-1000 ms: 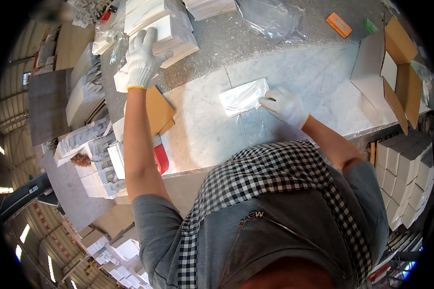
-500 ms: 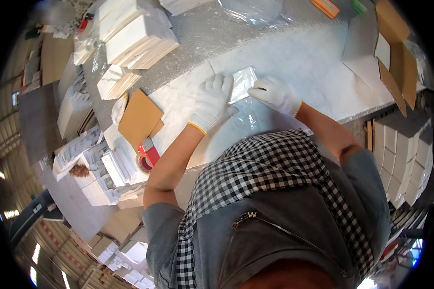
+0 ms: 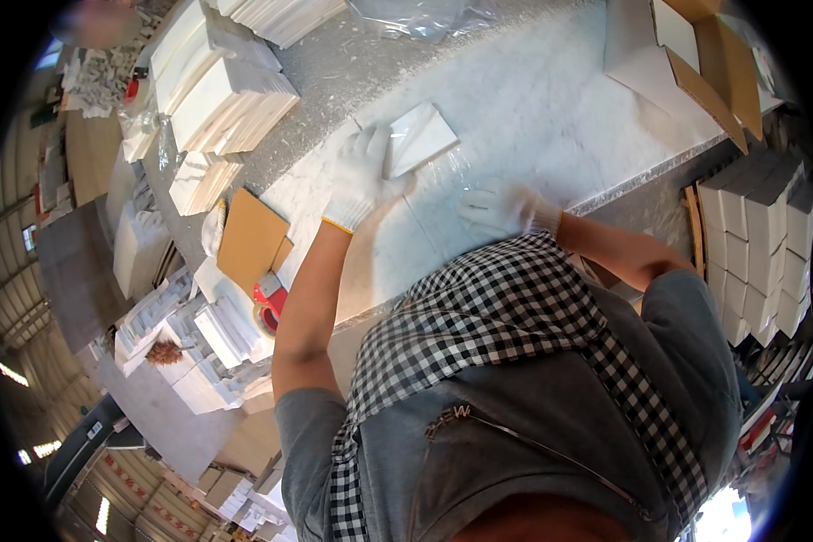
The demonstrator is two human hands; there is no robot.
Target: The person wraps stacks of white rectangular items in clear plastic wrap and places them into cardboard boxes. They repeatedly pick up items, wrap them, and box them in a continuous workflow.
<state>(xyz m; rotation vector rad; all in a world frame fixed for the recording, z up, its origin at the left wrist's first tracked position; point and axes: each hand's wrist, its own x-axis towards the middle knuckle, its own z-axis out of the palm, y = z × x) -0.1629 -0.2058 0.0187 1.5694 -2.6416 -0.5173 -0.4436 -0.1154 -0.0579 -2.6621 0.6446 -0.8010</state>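
A small white tile [image 3: 422, 139] lies on the marble-like worktop, with shiny clear film [image 3: 451, 170] along its near right side. My left hand [image 3: 361, 176], in a white knit glove, rests at the tile's left edge, fingers stretched out and thumb apart. My right hand [image 3: 506, 210], gloved the same way, is lower and to the right, close to my checked apron [image 3: 479, 298]. Motion smears its fingers, and whether it holds the film's end cannot be made out.
Stacks of white tiles [image 3: 235, 104] stand at the far left. A brown cardboard piece [image 3: 253, 239] and a red tape dispenser [image 3: 270, 303] lie left of my forearm. An open carton [image 3: 686, 68] sits at the far right. Clear plastic [image 3: 420, 16] lies at the back.
My right hand has drawn away from the tile, toward my apron. My left hand stays beside the tile. The whole view has shifted, and the orange object at the back is out of sight.
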